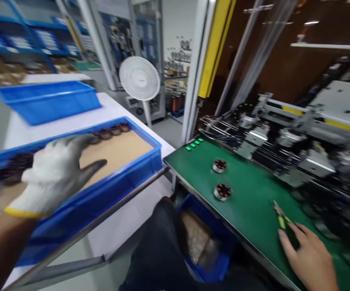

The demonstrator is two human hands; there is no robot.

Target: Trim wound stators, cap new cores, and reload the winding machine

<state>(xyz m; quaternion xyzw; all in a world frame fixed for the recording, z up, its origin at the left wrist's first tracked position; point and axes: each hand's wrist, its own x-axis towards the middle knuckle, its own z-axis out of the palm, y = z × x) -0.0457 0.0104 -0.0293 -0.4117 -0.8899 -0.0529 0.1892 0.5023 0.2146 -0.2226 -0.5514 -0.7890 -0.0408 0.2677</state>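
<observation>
My left hand (61, 169), in a white and grey glove, is over a blue tray (126, 171), thumb and fingers apart with nothing between them. Dark round parts (114, 130) stand in a row along the tray's far side, and more lie to the left of the glove. On the green mat (244, 202), my bare right hand (310, 252) is closed around pliers (281, 216) with green and black handles, their tips pointing away. Two round wound parts with copper-coloured coils, one farther (219, 166) and one nearer (222, 192), sit left of the pliers.
Machinery (290, 141) runs along the mat's back and right side. A blue bin (214, 266) with cardboard and small parts is below the mat's front edge. Another blue tray (59, 107) and a white fan (140, 79) stand farther back. My legs show between the tables.
</observation>
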